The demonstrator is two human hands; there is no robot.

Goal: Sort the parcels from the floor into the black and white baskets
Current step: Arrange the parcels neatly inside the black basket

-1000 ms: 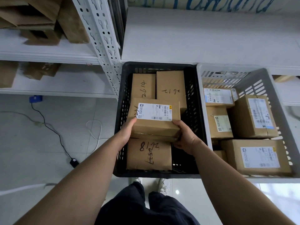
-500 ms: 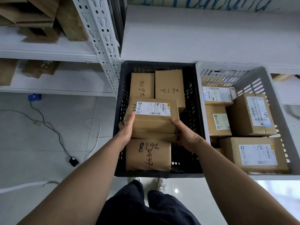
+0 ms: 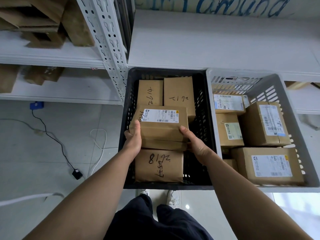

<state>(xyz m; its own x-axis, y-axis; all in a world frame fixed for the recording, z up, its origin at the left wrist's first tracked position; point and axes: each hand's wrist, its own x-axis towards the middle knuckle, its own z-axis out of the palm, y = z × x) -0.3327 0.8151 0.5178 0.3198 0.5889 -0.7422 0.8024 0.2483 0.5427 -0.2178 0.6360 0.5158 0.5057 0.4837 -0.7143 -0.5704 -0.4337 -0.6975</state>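
A brown parcel (image 3: pixel 162 125) with a white label is held at frame centre over the black basket (image 3: pixel 202 108). It is gripped at its left edge by the left hand (image 3: pixel 133 137) and at its right edge by the right hand (image 3: pixel 195 144), fingers curled around it. Marked parcels lie beneath it; the white basket (image 3: pixel 284 87), at right, holds labelled parcels.

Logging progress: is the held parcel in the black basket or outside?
In: the parcel, gripped by left hand and right hand, is between the black basket walls.
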